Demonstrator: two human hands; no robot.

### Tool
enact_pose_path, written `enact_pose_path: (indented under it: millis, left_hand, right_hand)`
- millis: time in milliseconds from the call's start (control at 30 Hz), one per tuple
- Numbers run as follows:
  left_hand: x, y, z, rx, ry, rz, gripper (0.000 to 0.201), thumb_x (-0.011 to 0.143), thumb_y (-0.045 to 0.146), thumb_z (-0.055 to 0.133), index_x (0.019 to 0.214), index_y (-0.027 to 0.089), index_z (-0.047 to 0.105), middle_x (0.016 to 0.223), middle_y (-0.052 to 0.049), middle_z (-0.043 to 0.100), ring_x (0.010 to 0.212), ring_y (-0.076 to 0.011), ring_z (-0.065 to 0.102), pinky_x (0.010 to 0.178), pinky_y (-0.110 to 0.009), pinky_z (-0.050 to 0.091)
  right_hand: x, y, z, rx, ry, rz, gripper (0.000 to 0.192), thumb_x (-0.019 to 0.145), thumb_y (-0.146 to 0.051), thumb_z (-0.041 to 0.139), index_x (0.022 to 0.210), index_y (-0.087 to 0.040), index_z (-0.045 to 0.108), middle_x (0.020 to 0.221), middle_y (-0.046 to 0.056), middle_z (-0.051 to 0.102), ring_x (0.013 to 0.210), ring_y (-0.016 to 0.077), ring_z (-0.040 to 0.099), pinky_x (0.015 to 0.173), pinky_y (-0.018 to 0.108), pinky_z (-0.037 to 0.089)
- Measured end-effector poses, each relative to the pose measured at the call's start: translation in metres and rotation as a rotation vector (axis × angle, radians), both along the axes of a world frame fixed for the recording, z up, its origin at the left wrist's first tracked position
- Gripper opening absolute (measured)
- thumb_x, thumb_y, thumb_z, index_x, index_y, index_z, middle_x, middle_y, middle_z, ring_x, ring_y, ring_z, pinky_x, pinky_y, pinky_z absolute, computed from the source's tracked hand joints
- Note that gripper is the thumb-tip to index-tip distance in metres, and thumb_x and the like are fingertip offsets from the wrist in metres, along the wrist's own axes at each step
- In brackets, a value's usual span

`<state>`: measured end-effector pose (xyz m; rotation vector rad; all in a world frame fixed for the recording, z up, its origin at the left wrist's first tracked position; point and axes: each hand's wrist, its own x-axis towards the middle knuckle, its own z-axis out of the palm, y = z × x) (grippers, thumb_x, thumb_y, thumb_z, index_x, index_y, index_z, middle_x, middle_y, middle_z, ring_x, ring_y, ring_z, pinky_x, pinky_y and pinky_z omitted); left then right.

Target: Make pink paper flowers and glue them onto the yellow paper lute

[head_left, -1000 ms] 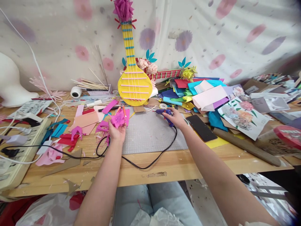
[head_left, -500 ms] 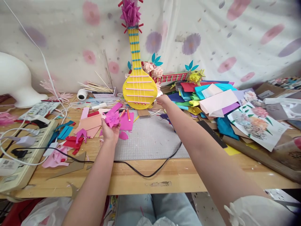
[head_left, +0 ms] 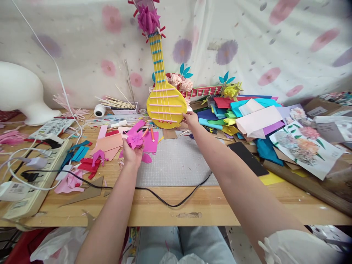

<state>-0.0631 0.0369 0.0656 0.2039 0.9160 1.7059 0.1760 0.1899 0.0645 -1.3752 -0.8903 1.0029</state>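
Cluttered tabletop (head_left: 170, 205): left hand (head_left: 132, 154) pinches a pink paper flower (head_left: 135, 139) (gently, petals crush), right hand (head_left: 191, 118) grips the yellow guitar (head_left: 165, 106) edge.

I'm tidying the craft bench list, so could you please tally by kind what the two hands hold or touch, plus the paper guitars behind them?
Pink paper flower, held in the left hand: 1
Yellow paper guitar, touched at its lower edge by the right hand: 1
Red paper guitar neck, lying behind: 1
Total: 3
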Motion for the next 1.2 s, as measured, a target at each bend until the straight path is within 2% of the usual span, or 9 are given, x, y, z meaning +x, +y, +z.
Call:
enact_pose_path:
  millis: [200,333,533,633,767,867,967,1067,1200]
  left_hand:
    - [-0.003,-0.003,0.003,0.041,-0.003,0.021,0.046,0.087,0.056,0.032,0.084,0.017,0.057,0.072,-0.007,0.060,0.061,-0.0136,0.060,0.051,-0.021,0.044]
    - [-0.014,-0.007,0.010,0.069,0.010,0.058,0.046,0.088,0.055,0.030,0.085,0.019,0.057,0.071,-0.005,0.059,0.060,-0.0134,0.059,0.048,-0.021,0.042]
    - [-0.043,-0.013,0.031,0.119,0.135,0.132,0.055,0.087,0.060,0.022,0.091,0.019,0.059,0.075,-0.007,0.061,0.059,-0.0122,0.059,0.049,-0.021,0.043]
    - [-0.053,-0.020,0.046,0.120,0.248,0.155,0.061,0.088,0.060,0.017,0.091,0.017,0.060,0.075,-0.008,0.062,0.063,-0.0139,0.061,0.050,-0.023,0.044]
    - [-0.060,-0.029,0.056,0.166,0.448,0.109,0.063,0.089,0.059,0.015,0.089,0.016,0.061,0.074,-0.007,0.061,0.071,-0.0171,0.062,0.056,-0.026,0.047]
    - [-0.063,-0.030,0.049,0.221,0.609,0.122,0.055,0.088,0.059,0.026,0.093,0.017,0.062,0.088,-0.007,0.062,0.083,-0.0185,0.061,0.065,-0.029,0.050]
    - [-0.066,-0.034,0.038,0.317,0.859,0.151,0.039,0.084,0.055,0.044,0.094,0.021,0.062,0.099,-0.005,0.060,0.099,-0.0180,0.056,0.085,-0.030,0.048]
    - [-0.066,-0.043,0.033,0.408,1.194,0.049,0.034,0.080,0.052,0.053,0.093,0.023,0.064,0.099,-0.006,0.059,0.104,-0.0192,0.052,0.100,-0.032,0.037]
    - [-0.059,-0.054,0.033,0.467,1.495,-0.170,0.038,0.072,0.047,0.064,0.102,0.024,0.064,0.107,-0.007,0.056,0.107,-0.0232,0.050,0.104,-0.038,0.033]
  right_hand:
    - [0.008,-0.022,0.008,0.172,-0.194,0.033,0.004,0.074,-0.016,0.053,0.072,-0.017,0.051,0.076,0.000,0.056,0.073,0.0128,0.057,0.073,0.034,0.053]
    - [0.016,-0.043,0.023,0.195,-0.328,0.054,0.001,0.074,-0.019,0.053,0.074,-0.017,0.054,0.077,0.001,0.057,0.074,0.0152,0.058,0.071,0.036,0.053]
    - [0.030,-0.094,0.058,0.089,-0.300,0.220,0.008,0.075,-0.018,0.057,0.069,-0.017,0.051,0.068,0.000,0.054,0.064,0.0122,0.053,0.063,0.030,0.050]
    - [0.037,-0.122,0.064,-0.010,-0.268,0.342,0.013,0.074,-0.019,0.063,0.065,-0.016,0.053,0.067,0.002,0.056,0.062,0.0128,0.053,0.063,0.031,0.047]
    - [0.039,-0.150,0.048,-0.123,-0.213,0.465,0.016,0.068,-0.022,0.070,0.063,-0.016,0.055,0.064,0.002,0.057,0.060,0.0133,0.053,0.061,0.031,0.045]
    - [0.035,-0.161,0.029,-0.150,-0.229,0.504,0.016,0.066,-0.024,0.071,0.061,-0.017,0.057,0.063,0.001,0.057,0.059,0.0126,0.052,0.060,0.030,0.044]
    - [0.030,-0.167,0.012,-0.185,-0.202,0.509,0.018,0.064,-0.026,0.071,0.060,-0.017,0.056,0.063,0.001,0.056,0.060,0.0124,0.052,0.061,0.029,0.043]
    - [0.031,-0.171,-0.001,-0.210,-0.154,0.488,0.020,0.064,-0.030,0.071,0.062,-0.017,0.056,0.066,0.001,0.057,0.063,0.0121,0.052,0.063,0.029,0.043]
    - [0.037,-0.175,-0.017,-0.135,-0.093,0.513,0.027,0.062,-0.039,0.073,0.068,-0.018,0.057,0.071,0.000,0.057,0.068,0.0118,0.053,0.064,0.027,0.043]
